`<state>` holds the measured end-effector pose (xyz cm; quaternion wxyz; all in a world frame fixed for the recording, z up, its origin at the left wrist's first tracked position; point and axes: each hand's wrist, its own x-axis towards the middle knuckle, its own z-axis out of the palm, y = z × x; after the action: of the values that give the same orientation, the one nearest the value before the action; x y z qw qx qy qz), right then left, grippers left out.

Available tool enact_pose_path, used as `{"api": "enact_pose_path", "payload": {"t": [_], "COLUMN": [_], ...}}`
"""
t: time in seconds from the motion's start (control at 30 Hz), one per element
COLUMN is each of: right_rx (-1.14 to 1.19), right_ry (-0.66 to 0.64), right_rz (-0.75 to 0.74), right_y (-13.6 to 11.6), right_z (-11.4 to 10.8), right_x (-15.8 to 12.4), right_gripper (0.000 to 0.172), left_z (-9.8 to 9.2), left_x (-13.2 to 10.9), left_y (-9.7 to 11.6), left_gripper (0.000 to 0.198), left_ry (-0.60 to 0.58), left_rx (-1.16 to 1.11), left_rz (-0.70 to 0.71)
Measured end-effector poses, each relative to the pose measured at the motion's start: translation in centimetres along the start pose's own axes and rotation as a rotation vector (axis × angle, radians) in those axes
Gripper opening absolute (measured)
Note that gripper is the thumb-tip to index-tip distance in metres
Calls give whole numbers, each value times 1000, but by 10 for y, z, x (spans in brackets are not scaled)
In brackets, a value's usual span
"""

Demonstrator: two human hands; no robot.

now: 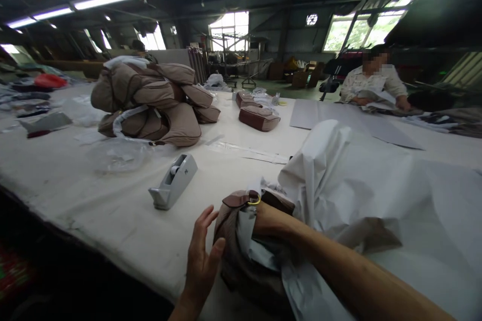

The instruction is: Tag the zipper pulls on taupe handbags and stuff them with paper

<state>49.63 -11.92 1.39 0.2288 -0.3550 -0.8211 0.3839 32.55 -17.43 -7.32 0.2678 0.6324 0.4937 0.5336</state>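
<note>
A brown-grey fabric handbag (229,225) with dark brown leather trim and a gold ring stands at the table's near side. Whitish paper (246,230) pokes out of its opening. My right hand is inside the bag, so its fingers are hidden; the wrist (269,220) shows at the opening. Along the bag's left side is my left hand (201,256), fingers apart and holding nothing; whether it touches the fabric I cannot tell. Large crumpled sheets of white paper (357,180) lie on the right, against the bag.
A grey tape dispenser (175,183) stands left of the bag on the white-covered table (124,205). Farther back are a pile of similar bags (161,95), smaller brown pouches (259,116) and grey sheets (339,118). A person (371,80) works across the table at right.
</note>
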Motion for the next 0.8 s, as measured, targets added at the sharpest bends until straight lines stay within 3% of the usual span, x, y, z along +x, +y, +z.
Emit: {"api": "enact_pose_path", "payload": {"t": [0.1,0.17,0.27,0.37,0.5,0.6,0.67,0.73,0.8], "right_rx": [-181,-319,-435,-532,-554,-606,-690,-763,-784], "right_ry": [168,313,235,138,163,167,266,370,351], "right_rz": [62,111,22,16,43,56,111,202,287], "right_y": [-15,-25,-32,-25,-10,-9,-10,-10,-6], "right_z": [-13,-11,5,20,21,18,19,19,19], "right_x": [-32,-54,-70,-66,-57,-61,-65,-66,-62], "right_gripper": [12,13,23,21,15,12,17,25,29], "left_z": [-4,-1,7,14,21,28,33,37,39], "left_x": [18,36,60,80,105,124,132,131,122], "left_y": [32,52,73,85,91,86,80,75,75], "left_gripper": [18,9,27,45,27,26,20,7,17], "left_ry": [81,10,-141,-312,-496,-643,-731,-702,-601], "left_rx": [248,334,444,625,781,687,591,508,431], "left_rz": [282,326,266,226,373,451,443,413,350]}}
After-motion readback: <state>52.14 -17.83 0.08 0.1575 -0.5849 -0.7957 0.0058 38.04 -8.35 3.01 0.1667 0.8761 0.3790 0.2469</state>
